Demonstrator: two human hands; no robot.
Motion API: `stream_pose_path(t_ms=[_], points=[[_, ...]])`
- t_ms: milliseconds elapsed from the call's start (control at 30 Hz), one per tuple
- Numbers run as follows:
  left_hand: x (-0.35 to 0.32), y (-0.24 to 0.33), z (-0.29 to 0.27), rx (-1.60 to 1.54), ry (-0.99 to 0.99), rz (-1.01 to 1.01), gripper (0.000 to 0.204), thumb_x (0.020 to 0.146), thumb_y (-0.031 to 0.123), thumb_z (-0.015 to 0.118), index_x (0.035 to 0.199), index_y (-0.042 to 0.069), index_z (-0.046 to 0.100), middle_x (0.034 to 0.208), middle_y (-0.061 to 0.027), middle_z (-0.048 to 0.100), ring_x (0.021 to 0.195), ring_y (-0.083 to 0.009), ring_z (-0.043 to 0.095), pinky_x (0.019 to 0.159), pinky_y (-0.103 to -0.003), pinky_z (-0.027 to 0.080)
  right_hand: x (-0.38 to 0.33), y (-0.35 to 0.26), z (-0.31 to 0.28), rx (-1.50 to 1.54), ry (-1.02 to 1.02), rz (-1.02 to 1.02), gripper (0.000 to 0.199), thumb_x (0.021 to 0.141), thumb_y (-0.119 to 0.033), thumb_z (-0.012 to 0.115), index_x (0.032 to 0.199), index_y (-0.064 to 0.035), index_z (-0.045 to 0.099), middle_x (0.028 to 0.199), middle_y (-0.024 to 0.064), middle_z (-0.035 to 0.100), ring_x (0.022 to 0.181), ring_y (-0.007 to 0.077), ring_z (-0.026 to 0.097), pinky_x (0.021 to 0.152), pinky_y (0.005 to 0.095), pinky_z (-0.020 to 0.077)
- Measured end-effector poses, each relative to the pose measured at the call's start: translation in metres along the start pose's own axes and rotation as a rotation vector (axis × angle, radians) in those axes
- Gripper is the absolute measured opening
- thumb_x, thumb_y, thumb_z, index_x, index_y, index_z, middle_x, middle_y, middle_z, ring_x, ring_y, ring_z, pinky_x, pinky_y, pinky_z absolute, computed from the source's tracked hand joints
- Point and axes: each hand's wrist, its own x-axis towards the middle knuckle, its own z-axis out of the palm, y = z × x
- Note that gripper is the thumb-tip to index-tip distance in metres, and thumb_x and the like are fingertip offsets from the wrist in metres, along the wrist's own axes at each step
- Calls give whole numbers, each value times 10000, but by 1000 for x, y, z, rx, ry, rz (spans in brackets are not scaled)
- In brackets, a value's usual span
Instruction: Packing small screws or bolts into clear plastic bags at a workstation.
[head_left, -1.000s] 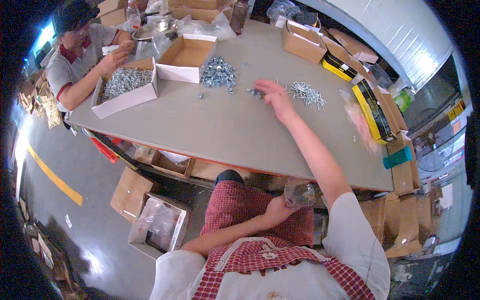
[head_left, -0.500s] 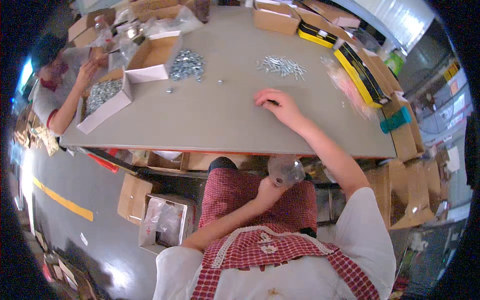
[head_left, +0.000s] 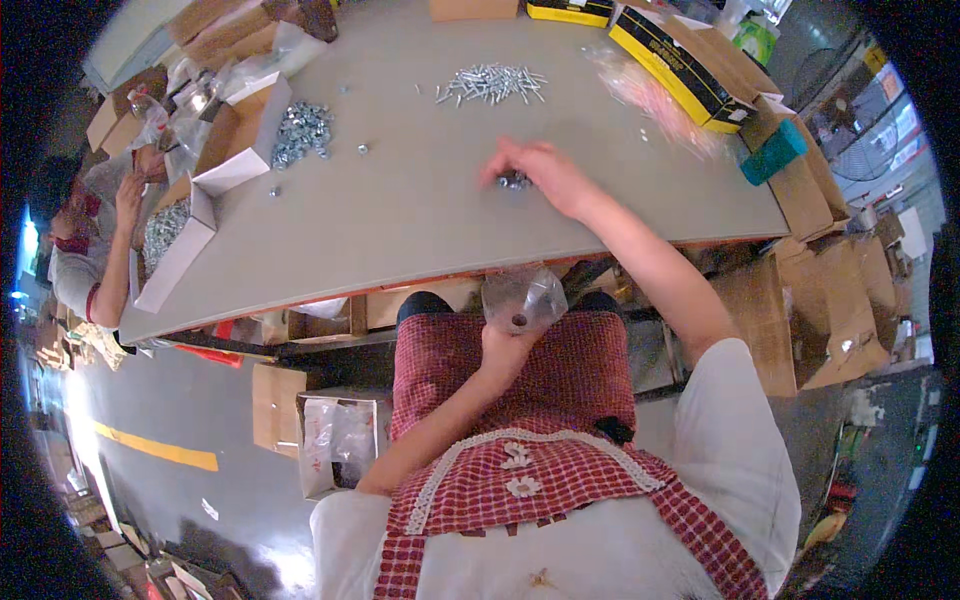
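Down in front of my lap, my left hand [head_left: 503,347] is closed around the lower end of a clear plastic funnel-shaped piece [head_left: 527,300], its wide side up. A dark round spot shows inside it. My right hand [head_left: 545,172] is over the table with fingers bent and smeared by motion. A small cluster of shiny metal pieces [head_left: 513,181] shows just under those fingers; whether they lie on the table or in the hand is unclear. Beyond it lies a pile of silver screws [head_left: 493,84]. Further left is a heap of metal nuts [head_left: 302,134], with a loose nut [head_left: 363,148] nearby.
A co-worker's hand [head_left: 130,195] is at the far left, by a white box of small metal parts [head_left: 165,235] and an open carton [head_left: 235,135]. Rightward lie pinkish thin plastic pieces [head_left: 665,105], a black-and-yellow box [head_left: 685,75] and a teal cylinder [head_left: 773,153]. The table edge [head_left: 420,274] runs above my lap.
The view has shifted, so the table's things sit further up and left. The small metal cluster now shows under my right hand, which has moved. My left hand still grips the clear funnel-shaped piece.
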Motion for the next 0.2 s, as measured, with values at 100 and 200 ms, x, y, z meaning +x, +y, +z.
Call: stream_pose_path(t_ms=[100,200], points=[[5,-17,1,112,50,97,390,768,276,813,1037,33,668,937,-145,710,812,-281,688,736,-387,543,-35,-23,25,-2,-262,113,569,1033,-437,402,814,-22,723,887,85,709,925,190,650,887,341,479],[11,1,-2,189,65,113,425,776,288,809,1103,55,671,954,-146,716,839,-290,695,764,-383,547,-76,-40,34,152,-360,96,613,1034,-464,371,822,-9,723,848,94,709,899,215,662,954,354,442]])
